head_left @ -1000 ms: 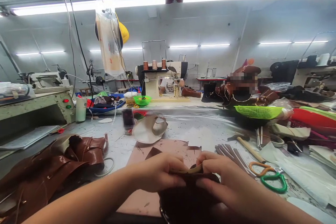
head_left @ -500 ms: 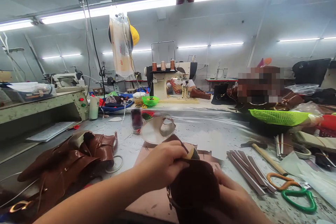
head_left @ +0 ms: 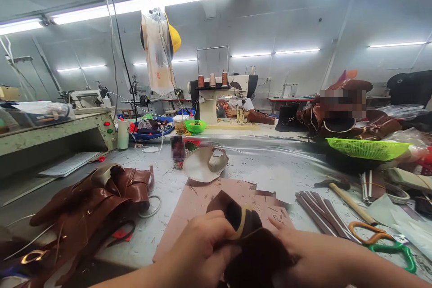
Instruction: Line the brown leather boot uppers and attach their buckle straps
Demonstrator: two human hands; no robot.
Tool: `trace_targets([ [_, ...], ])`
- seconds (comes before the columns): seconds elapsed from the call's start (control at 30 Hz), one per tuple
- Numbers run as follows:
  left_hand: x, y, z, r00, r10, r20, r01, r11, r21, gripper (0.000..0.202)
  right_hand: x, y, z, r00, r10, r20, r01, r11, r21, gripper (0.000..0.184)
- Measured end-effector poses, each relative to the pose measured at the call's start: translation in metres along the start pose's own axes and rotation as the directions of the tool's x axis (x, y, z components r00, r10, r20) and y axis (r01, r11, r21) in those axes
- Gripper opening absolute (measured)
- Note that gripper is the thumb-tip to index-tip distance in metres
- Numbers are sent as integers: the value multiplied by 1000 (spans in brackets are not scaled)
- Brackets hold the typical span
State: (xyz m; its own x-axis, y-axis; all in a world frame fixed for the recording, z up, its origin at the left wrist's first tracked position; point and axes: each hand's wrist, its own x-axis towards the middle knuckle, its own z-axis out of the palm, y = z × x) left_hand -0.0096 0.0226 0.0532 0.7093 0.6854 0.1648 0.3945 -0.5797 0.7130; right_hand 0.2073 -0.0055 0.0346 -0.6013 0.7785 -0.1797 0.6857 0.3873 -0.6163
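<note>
Two-handed, holding over a pink sheet [head_left: 194, 209] a dark brown leather piece [head_left: 258, 254], pinched at its left edge by the left hand [head_left: 209, 240], flanked opposite by the right hand [head_left: 297, 249], of hidden closure

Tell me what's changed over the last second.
The right hand has let go of the dark brown piece's upper edge and moved down to its right side, fingers extended. The left hand still grips the edge. The scissors and brown strips stayed on the table.
</note>
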Motion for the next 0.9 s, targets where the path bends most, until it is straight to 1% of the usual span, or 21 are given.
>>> trace_targets([
  [0.03, -1, -2, 2, 1000, 15, -11, -15, 1000, -6, 14, 3, 2, 1, 999, 1, -38, -3, 999, -33, 11],
  [0.07, -2, -3, 2, 999, 21, -26, -21, 1000, -11, 14, 5, 5, 3, 995, 8, -104, -16, 997, -80, 11],
  [0.13, -3, -4, 2, 998, -5, -60, 4, 1000, -25, 13, 8, 7, 8, 965, 23, -261, -68, 984, -162, 9],
  [0.17, -3, -4, 1, 997, -25, -67, 22, 999, -38, 13, 8, 8, 11, 948, 26, -317, -88, 980, -181, 5],
  [0.2, -2, -4, 0, 998, -36, -61, 32, 998, -56, 12, 7, 7, 14, 930, 27, -366, -98, 980, -176, 7],
  [0.27, 0, -4, -2, 999, -34, -39, 31, 996, -88, 10, 3, 4, 18, 887, 14, -462, -72, 992, -108, 21],
  [0.33, 2, -5, -3, 999, -32, -32, 28, 994, -110, 9, 0, -2, 20, 838, -14, -546, 9, 1000, -11, 27],
  [0.37, 3, -6, -2, 999, -30, -35, 26, 993, -113, 9, 0, -6, 20, 819, -32, -573, 58, 998, 28, 24],
  [0.43, 5, -6, -2, 998, -25, -52, 20, 996, -89, 9, 1, -13, 17, 801, -49, -596, 116, 990, 75, 15],
  [0.47, 6, -6, -1, 999, -24, -49, 21, 997, -74, 8, 2, -16, 16, 797, -39, -603, 112, 990, 84, 12],
  [0.53, 8, -6, -1, 999, -48, -22, 47, 997, -66, 6, 6, -20, 13, 779, -5, -627, 63, 995, 71, 12],
  [0.6, 9, -6, -2, 996, -90, 17, 91, 990, -112, 5, 8, -22, 12, 759, 1, -651, 26, 999, 32, 12],
  [0.67, 10, -5, -4, 993, -102, 52, 110, 978, -175, 5, 9, -23, 13, 738, -31, -674, 38, 999, -4, 12],
  [0.73, 10, -3, -6, 993, -74, 91, 93, 972, -218, 6, 10, -22, 15, 724, -63, -686, 72, 997, -15, 11],
  [0.8, 10, 0, -8, 987, -44, 153, 77, 973, -217, 10, 11, -22, 18, 712, -79, -698, 86, 996, -24, 12],
  [0.87, 10, 5, -10, 979, -24, 204, 57, 985, -161, 13, 12, -21, 21, 692, -65, -719, 73, 997, -20, 10],
  [0.9, 10, 7, -11, 977, -9, 211, 34, 993, -116, 13, 12, -20, 23, 674, -46, -737, 59, 998, -9, 11],
])
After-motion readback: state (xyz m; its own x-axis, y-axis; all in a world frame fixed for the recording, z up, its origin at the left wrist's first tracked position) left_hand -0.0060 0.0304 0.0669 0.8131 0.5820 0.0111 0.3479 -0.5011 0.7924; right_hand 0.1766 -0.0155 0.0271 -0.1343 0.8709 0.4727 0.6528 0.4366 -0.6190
